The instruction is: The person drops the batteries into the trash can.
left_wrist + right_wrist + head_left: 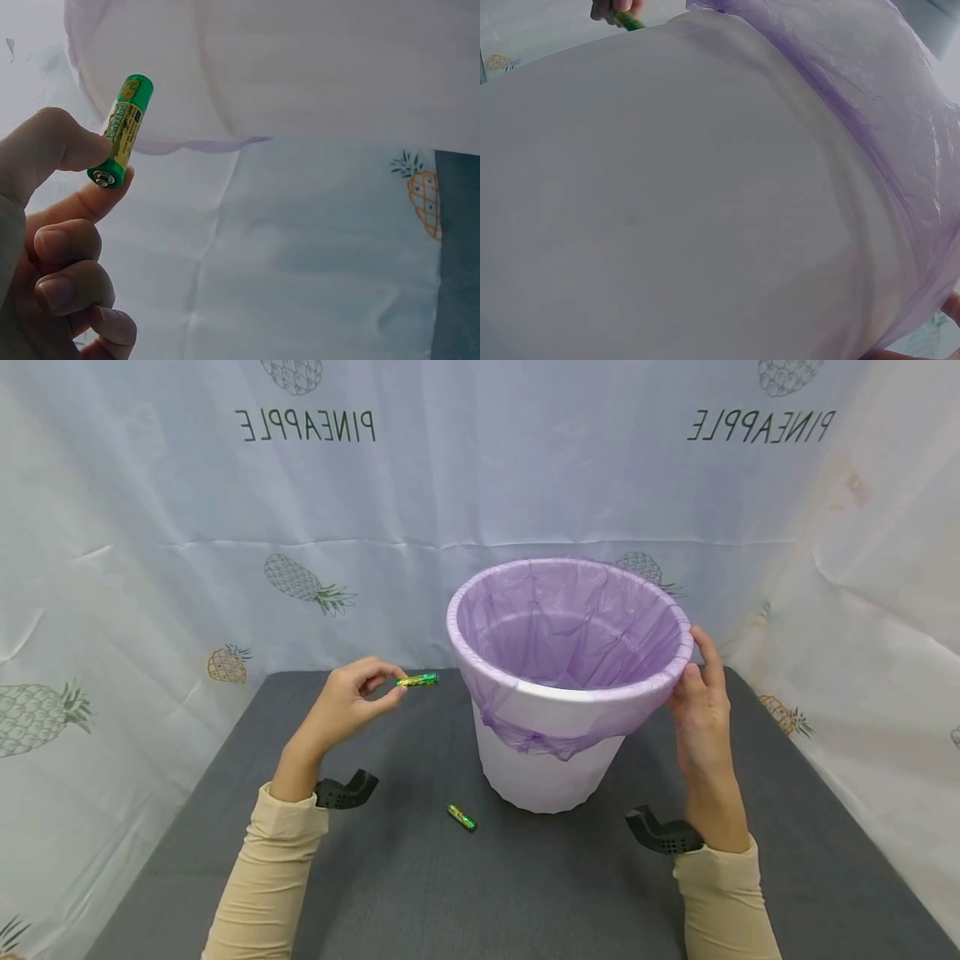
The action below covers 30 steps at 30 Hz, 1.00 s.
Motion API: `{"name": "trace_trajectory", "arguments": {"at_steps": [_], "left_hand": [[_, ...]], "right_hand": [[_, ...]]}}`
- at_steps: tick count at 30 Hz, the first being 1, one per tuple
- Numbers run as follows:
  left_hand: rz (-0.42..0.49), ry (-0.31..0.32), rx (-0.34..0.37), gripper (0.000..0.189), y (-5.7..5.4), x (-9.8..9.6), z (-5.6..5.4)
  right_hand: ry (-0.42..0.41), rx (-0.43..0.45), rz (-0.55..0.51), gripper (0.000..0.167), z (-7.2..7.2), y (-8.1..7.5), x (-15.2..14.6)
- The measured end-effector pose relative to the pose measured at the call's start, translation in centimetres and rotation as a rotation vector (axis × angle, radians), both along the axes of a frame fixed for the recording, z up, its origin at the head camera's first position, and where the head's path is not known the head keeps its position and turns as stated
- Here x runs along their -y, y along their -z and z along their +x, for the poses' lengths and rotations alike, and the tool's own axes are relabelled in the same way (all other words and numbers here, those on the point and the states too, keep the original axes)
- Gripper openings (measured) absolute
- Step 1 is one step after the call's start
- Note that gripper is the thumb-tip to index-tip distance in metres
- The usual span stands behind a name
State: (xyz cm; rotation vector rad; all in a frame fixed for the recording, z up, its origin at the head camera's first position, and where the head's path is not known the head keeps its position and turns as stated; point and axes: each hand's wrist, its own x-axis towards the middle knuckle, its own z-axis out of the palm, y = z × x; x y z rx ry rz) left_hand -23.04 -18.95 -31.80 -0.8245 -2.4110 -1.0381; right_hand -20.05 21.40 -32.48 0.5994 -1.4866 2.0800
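My left hand (pixel 347 703) pinches a green and yellow battery (pixel 417 680) between thumb and fingertip, just left of the bin's rim. In the left wrist view the battery (pixel 121 131) slants upward, and the other fingers curl in below it. A white trash bin (pixel 543 777) stands on the dark table, lined with a purple bag (pixel 577 643) folded over its rim. At the rim's right side my right hand (pixel 701 718) holds the bin, thumb toward me and fingers behind. A second battery (pixel 461 817) lies on the table left of the bin's base.
The dark grey table (pixel 390 893) reaches back to a light curtain (pixel 420 485) printed with pineapples and mirrored lettering. More of this cloth hangs along both sides. Each wrist wears a black camera mount, one on the left (pixel 347 790) and one on the right (pixel 663 832).
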Motion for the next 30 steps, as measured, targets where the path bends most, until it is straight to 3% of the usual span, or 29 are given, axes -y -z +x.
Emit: {"name": "trace_trajectory", "arguments": {"at_steps": [7, 16, 25, 30], "left_hand": [[0.009, -0.001, -0.017, 0.01, -1.2, -0.1, 0.1], [0.025, -0.013, -0.088, 0.011, -2.6, -0.3, 0.3], [0.083, -0.004, -0.129, 0.009, -3.6, -1.0, 0.1], [0.125, -0.005, -0.161, 0.009, -4.1, -1.3, 0.1]], "right_hand": [[-0.062, -0.044, 0.003, 0.043, 0.0, 0.1, -0.2], [0.034, 0.035, 0.006, 0.044, 0.2, 0.0, 0.1], [0.06, 0.063, 0.009, 0.046, 0.1, 0.1, 0.0], [0.027, 0.027, 0.018, 0.045, 0.0, 0.1, -0.2]]}}
